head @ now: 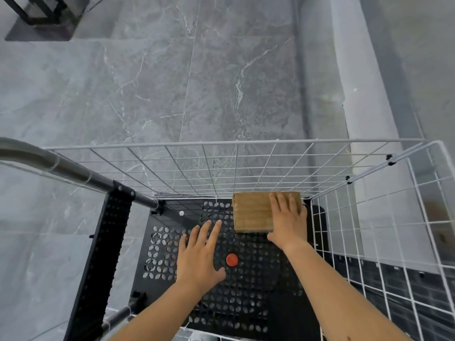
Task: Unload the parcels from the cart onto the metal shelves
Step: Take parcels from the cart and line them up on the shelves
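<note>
One cardboard parcel (251,212) lies flat on the cart's (221,166) black perforated deck (246,291), in the far right corner, close against the white wire walls. The right hand (288,222) rests on the parcel's right half, its fingers (275,203) straight and laid across the top, the thumb along the near edge; it is not curled round the parcel. The left hand (199,259) is open, with its fingers (211,232) spread and holding nothing, over the deck to the left of the parcel and apart from it. A red round cap (232,259) sits in the deck just beside the left thumb. The grey handle (61,166) curves along the cart's left side. The cart stands on a grey marbled floor (172,82), and a dark frame (37,11) stands at the far left.
</note>
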The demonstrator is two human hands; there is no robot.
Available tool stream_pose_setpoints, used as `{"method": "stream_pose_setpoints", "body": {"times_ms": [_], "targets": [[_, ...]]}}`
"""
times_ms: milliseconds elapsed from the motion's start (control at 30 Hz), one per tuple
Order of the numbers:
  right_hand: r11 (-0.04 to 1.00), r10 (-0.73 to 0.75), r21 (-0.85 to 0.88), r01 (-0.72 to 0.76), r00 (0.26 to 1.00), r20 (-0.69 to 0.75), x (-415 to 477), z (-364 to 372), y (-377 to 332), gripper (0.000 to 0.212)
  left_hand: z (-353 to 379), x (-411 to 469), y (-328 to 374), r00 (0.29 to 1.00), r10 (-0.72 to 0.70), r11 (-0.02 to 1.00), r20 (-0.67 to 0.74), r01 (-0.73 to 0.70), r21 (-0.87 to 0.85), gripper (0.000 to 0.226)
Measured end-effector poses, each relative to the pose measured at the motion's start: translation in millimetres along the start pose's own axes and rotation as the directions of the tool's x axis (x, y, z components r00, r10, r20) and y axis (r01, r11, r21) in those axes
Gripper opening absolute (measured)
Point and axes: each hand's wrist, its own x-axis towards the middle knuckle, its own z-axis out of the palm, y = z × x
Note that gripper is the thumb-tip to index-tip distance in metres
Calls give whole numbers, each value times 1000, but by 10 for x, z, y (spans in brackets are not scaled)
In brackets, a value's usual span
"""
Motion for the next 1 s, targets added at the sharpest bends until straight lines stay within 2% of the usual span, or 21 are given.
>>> {"method": "stream_pose_setpoints", "body": {"times_ms": [200, 367, 467, 533, 633, 700, 733, 833, 900, 1000], "targets": [[990, 3, -138, -3, 1000, -1, 53, 15, -3, 119, 99, 81, -59, 999, -14, 1000, 33, 14, 13, 106], [975, -25, -218, 46, 995, 98, -77, 55, -36, 124, 71, -28, -89, 994, -70, 997, 79, 73, -36, 106], [995, 99, -25, -97, 991, 95, -324, 70, -84, 123, -71, -167, -66, 987, -118, 990, 109, 125, -63, 105], [960, 219, 152, -236, 968, 123, -559, -26, -108, 123, -220, -294, -43, 982, -151, 986, 117, 158, -56, 104], [896, 255, 323, -305, 948, 191, -919, -266, -169, 120, -543, -496, 3, 974, -171, 982, 147, 180, -57, 107], [803, 256, 481, -352, 933, 254, -1112, -472, -197, 114, -804, -623, 45, 966, -166, 978, 196, 187, -93, 110], [711, 257, 587, -387, 920, 295, -1200, -591, -200, 109, -935, -690, 65, 959, -161, 973, 234, 194, -126, 114], [339, 234, 812, -476, 878, 418, -1467, -994, -165, 90, -1339, -911, 124, 924, -96, 899, 371, 240, -365, 131], [136, 181, 844, -520, 850, 495, -1664, -1290, -135, 74, -1629, -1102, 176, 914, -6, 768, 406, 264, -583, 136], [4, 75, 831, -557, 829, 555, -1999, -1767, -108, 60, -2128, -1435, 264, 910, 120, 631, 398, 240, -737, 148]]}}
